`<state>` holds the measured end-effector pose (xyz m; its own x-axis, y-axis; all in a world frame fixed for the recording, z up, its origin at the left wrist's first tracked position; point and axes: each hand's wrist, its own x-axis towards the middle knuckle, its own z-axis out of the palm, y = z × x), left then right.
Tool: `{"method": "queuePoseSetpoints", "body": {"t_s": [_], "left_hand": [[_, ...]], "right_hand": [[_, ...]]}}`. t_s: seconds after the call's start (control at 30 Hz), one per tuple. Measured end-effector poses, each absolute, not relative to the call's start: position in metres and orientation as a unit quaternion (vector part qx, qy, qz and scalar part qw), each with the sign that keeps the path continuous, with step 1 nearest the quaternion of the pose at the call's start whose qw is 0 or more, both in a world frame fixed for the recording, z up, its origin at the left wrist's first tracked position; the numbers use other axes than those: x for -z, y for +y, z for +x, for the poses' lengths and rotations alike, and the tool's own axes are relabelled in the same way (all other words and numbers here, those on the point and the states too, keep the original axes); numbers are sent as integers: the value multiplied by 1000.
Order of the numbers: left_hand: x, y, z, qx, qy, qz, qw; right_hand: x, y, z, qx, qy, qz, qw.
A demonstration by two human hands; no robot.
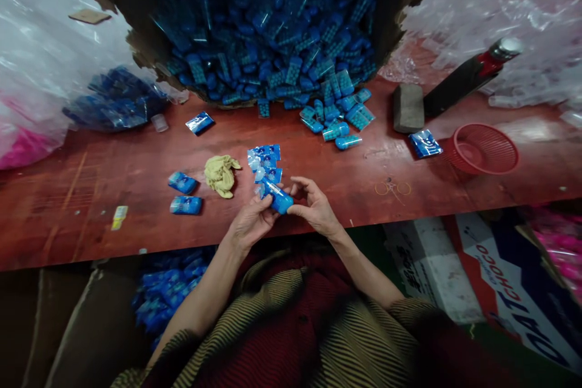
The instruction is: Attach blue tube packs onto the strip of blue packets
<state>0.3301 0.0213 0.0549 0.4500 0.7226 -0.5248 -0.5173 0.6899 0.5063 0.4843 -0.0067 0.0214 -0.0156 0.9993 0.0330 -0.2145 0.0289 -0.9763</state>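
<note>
My left hand and my right hand meet at the near edge of a red wooden table. Between them they pinch a small blue capsule-shaped item that sits partly in a clear plastic sleeve. Just beyond my fingers lies a short stack of blue-printed clear packets. A big heap of the same blue items spills out of a torn cardboard box at the back, with several loose ones on the table.
A yellow rag lies left of the packets, near two filled packets. A red mesh basket, a grey block and a dark bottle stand at the right. Clear plastic bags flank the box. Filled packets pile under the table.
</note>
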Motion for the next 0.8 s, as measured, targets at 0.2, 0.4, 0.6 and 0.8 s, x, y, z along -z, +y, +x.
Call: {"method": "queuePoseSetpoints", "body": {"t_s": [0.2,0.4,0.6,0.8], "left_hand": [[-52,28,328,-329,336,159,868],[-51,27,331,-320,356,150,865],[-50,24,329,-320,357,150,865],[-54,18,333,-328,361,158,858]], "right_hand": [[-25,-4,492,-563,-494,-415,517],[-31,-3,489,-648,-455,-355,497],[-33,-1,489,-683,-424,-344,485],[-34,4,495,-706,-419,-330,465]]}}
